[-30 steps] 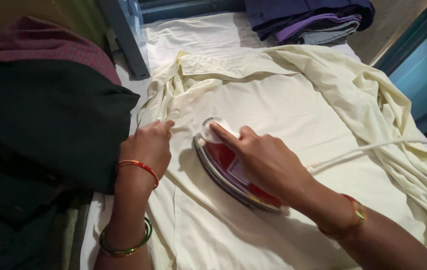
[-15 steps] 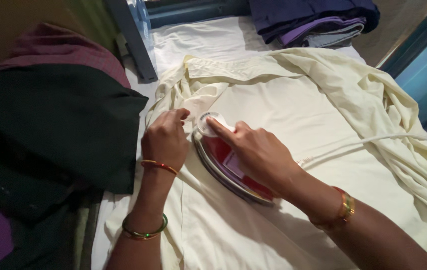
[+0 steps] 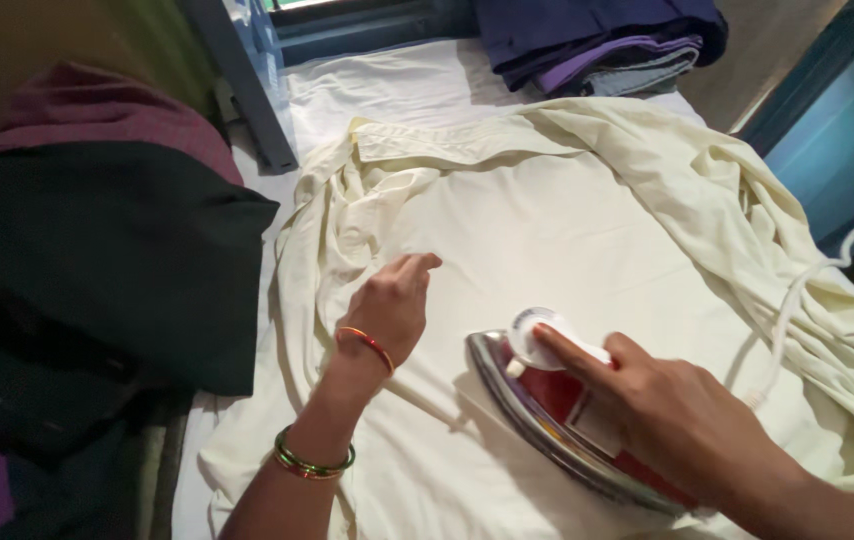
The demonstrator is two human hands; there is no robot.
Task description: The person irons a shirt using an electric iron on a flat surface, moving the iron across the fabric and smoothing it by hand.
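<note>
Down on the padded ironing surface (image 3: 387, 95), seen from the head camera: cream shirt (image 3: 567, 230) spread flat, collar edge toward the far side, right-hand folds bunched and spilling over the near right edge. Left hand (image 3: 392, 305) resting on the cloth, fingers loosely curled with the index finger stretched toward the collar, pressing the fabric flat, pinching nothing. Red bangle at its wrist, green and gold bangle (image 3: 312, 462) farther up the forearm. Right hand (image 3: 667, 420) wrapped around the handle of the red and chrome iron (image 3: 557, 420), index finger extended along the top toward the white dial (image 3: 532, 338). Iron flat on the shirt, nose pointing up and left, just beside the left hand but apart from it. White cord (image 3: 797, 300) trailing from the iron's rear up across the rumpled folds to the right edge of the view.

Open smooth cloth between the iron's nose and the collar, wide and free of wrinkles in the middle; creased ridges along the shirt's left edge near the left hand. Dark garments (image 3: 87, 290) heaped beside the left edge, overlapping the board's side. Folded stack of blue and purple clothes (image 3: 597, 45) at the far end, well apart from both hands.
</note>
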